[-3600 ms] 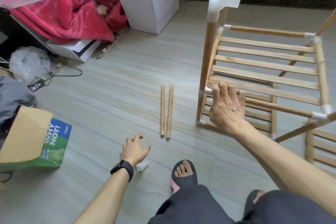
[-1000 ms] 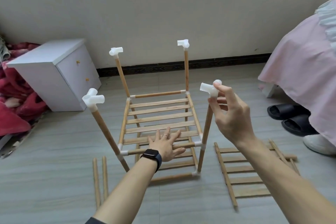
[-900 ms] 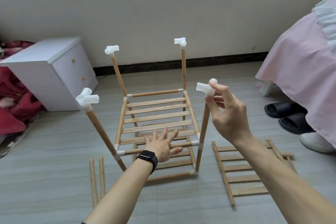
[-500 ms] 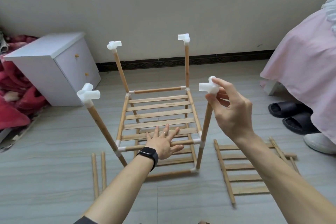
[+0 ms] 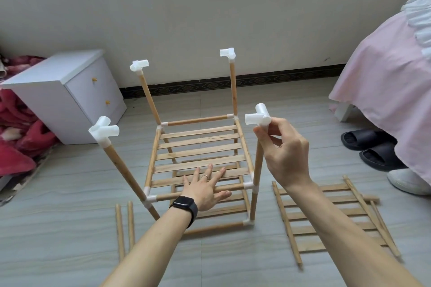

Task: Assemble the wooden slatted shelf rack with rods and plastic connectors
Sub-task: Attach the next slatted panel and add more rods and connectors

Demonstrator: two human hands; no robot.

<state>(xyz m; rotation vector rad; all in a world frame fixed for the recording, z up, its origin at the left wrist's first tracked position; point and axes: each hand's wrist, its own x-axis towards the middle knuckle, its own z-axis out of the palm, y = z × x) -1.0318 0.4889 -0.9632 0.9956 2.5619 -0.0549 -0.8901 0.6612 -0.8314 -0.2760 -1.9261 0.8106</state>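
The shelf rack point(image 5: 198, 158) stands at centre, four rods upright, slats running 9 to 3 o'clock. The right hand point(image 5: 283, 154) pinches the near-right connector point(image 5: 257, 118), now turned further since half a second ago. The left hand point(image 5: 205, 187) lies flat, fingers spread wide, on the slats.

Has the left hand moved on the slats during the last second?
No. The left hand stays flat on the same front slats, beside the front rod.

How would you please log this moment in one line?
left hand: flat on shelf slats | right hand: pinching connector atop post
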